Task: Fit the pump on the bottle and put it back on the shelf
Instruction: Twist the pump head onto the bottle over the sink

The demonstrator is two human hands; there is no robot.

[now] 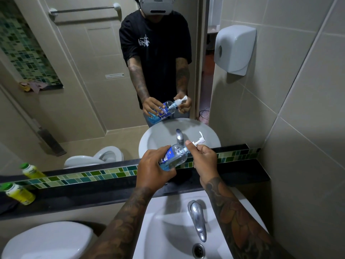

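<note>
A clear bottle (174, 156) with blue liquid and a blue-and-white label is tilted, neck pointing right, above the dark shelf (242, 174). My left hand (153, 171) grips its lower body. The white pump (199, 140) sits at the bottle's neck with its nozzle pointing up. My right hand (202, 158) pinches the pump's collar between thumb and fingers. Whether the collar is screwed tight I cannot tell. The mirror behind repeats both hands and the bottle.
A white sink (168, 230) with a chrome tap (197, 219) lies below my arms. A yellow bottle with a green cap (18, 193) lies on the shelf's left end. A toilet lid (46, 240) is at lower left, a paper dispenser (235, 49) on the right wall.
</note>
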